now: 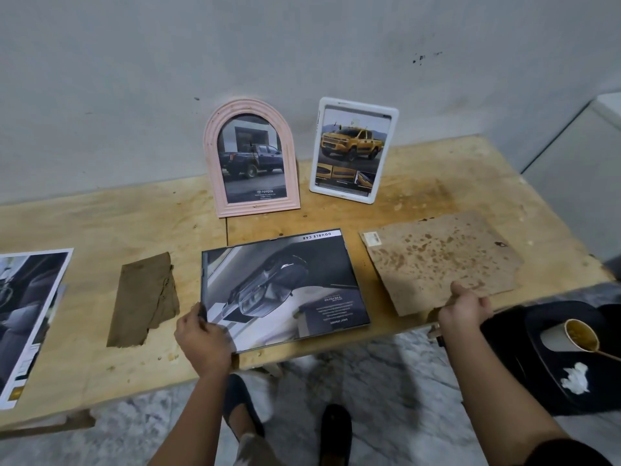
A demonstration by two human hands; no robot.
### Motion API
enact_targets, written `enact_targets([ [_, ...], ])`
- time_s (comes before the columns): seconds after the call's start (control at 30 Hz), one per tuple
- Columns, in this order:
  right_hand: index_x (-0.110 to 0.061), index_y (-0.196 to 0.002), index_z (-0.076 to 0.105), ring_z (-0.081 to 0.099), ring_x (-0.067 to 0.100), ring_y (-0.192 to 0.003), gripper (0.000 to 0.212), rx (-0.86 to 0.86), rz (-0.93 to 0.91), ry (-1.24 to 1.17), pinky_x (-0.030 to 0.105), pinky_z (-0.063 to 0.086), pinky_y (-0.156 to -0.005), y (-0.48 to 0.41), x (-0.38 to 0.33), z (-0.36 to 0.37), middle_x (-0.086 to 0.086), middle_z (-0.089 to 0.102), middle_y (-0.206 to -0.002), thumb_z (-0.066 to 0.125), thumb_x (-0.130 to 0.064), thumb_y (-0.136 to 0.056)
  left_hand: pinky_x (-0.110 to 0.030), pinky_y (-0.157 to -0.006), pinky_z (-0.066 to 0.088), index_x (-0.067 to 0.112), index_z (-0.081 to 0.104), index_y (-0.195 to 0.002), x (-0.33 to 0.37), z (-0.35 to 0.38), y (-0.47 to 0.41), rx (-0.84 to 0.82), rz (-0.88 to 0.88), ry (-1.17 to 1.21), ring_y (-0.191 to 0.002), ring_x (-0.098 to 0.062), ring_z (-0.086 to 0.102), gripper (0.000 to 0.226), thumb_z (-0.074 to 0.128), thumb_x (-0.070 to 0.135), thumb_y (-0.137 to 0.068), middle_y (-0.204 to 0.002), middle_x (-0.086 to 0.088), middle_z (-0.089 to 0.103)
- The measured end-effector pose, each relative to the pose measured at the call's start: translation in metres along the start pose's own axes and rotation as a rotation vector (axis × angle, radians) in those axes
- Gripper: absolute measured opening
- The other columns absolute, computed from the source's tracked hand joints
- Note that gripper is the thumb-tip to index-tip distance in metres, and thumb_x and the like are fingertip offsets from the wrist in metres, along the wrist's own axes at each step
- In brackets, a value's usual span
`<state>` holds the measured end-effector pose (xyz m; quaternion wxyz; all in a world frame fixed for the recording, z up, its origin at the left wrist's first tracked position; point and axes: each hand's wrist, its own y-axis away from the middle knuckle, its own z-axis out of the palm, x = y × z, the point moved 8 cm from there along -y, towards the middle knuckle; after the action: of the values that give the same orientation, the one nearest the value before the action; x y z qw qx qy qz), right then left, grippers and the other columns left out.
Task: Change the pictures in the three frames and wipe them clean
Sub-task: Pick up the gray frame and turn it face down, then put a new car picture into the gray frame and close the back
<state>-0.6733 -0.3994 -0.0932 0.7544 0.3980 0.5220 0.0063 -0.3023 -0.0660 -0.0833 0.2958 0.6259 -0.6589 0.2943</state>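
Lying flat near the counter (100, 223) edge, the dark frame (282, 290) has its 7 o'clock corner pinched by the left hand (201, 334); at 3 o'clock, the right hand (463, 311) grips the stained backing board (443, 260) by its near edge.

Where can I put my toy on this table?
The table is bare left of the pink frame, behind the cloth, and right of the white frame, behind the brown board. The front middle is crowded around the flat frame.
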Motion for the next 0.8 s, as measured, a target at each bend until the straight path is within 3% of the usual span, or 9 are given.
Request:
enact_targets([
  [0.07,-0.01,-0.142,0.029,0.048,0.025,-0.122,0.068,0.047,-0.061,0.224,0.027,0.039,-0.097,0.0,-0.004,0.0,0.007,0.045,-0.134,0.056,0.008,-0.082,-0.045,-0.095,0.042,-0.003,0.06,-0.118,-0.002,-0.002,-0.002,0.01,-0.003,0.005,-0.109,-0.038,0.049,0.036,0.04,-0.008,-0.089,-0.115,-0.023,0.055],
  [0.2,-0.005,-0.148,0.015,0.034,0.033,-0.133,0.075,-0.014,-0.224,0.869,0.039,0.036,-0.106,0.01,0.001,0.008,0.012,0.017,-0.153,0.057,-0.006,-0.085,-0.045,-0.094,0.042,-0.005,0.06,-0.118,-0.005,-0.006,-0.006,0.002,0.018,-0.015,-0.108,-0.04,0.049,0.037,0.04,-0.01,-0.088,-0.113,-0.026,0.055],
  [0.33,0.005,-0.139,0.03,0.008,0.032,-0.142,0.059,-0.219,-0.418,1.204,0.04,0.023,-0.113,0.026,0.026,0.023,0.018,0.0,-0.156,0.054,-0.01,-0.087,-0.044,-0.097,0.04,-0.005,0.056,-0.123,-0.002,-0.007,-0.003,-0.032,0.035,-0.014,-0.112,-0.038,0.046,0.037,0.04,-0.008,-0.09,-0.118,-0.025,0.052],
  [0.43,0.004,-0.144,0.022,-0.004,0.034,-0.144,0.062,-0.326,-0.516,1.313,0.044,0.012,-0.116,0.043,0.042,0.026,0.022,-0.002,-0.156,0.049,-0.014,-0.092,-0.042,-0.098,0.039,-0.005,0.054,-0.125,0.0,-0.008,-0.002,-0.056,0.049,0.001,-0.114,-0.036,0.045,0.036,0.04,-0.006,-0.091,-0.12,-0.024,0.05],
  [0.57,0.009,-0.138,0.03,0.007,0.04,-0.142,0.054,-0.394,-0.681,1.395,0.047,0.009,-0.116,0.06,0.055,0.032,0.03,0.012,-0.152,0.048,-0.01,-0.092,-0.039,-0.099,0.038,-0.004,0.053,-0.126,0.001,-0.009,-0.001,-0.083,0.06,0.005,-0.113,-0.035,0.044,0.037,0.04,-0.006,-0.091,-0.12,-0.023,0.049],
  [0.67,0.006,-0.119,0.047,0.029,0.04,-0.131,0.035,-0.511,-0.753,1.417,0.053,0.026,-0.109,0.075,0.067,0.045,0.027,0.033,-0.141,0.048,-0.003,-0.085,-0.038,-0.098,0.038,-0.004,0.052,-0.127,0.003,-0.01,-0.002,-0.101,0.059,0.012,-0.114,-0.034,0.044,0.038,0.04,-0.005,-0.092,-0.12,-0.022,0.049],
  [0.73,0.0,-0.114,0.049,0.038,0.035,-0.122,0.027,-0.617,-0.75,1.379,0.044,0.038,-0.1,0.09,0.075,0.058,0.019,0.041,-0.131,0.048,-0.004,-0.087,-0.038,-0.098,0.038,-0.004,0.052,-0.127,0.003,-0.01,-0.002,-0.117,0.064,0.005,-0.114,-0.033,0.044,0.038,0.039,-0.005,-0.092,-0.119,-0.021,0.049],
  [0.8,-0.005,-0.103,0.051,0.047,0.03,-0.106,0.017,-0.705,-0.748,1.305,0.032,0.039,-0.082,0.107,0.082,0.071,0.01,0.048,-0.108,0.048,-0.002,-0.087,-0.038,-0.096,0.038,-0.003,0.052,-0.127,0.002,-0.011,-0.003,-0.137,0.069,-0.017,-0.114,-0.033,0.043,0.037,0.04,-0.004,-0.092,-0.119,-0.021,0.049],
])
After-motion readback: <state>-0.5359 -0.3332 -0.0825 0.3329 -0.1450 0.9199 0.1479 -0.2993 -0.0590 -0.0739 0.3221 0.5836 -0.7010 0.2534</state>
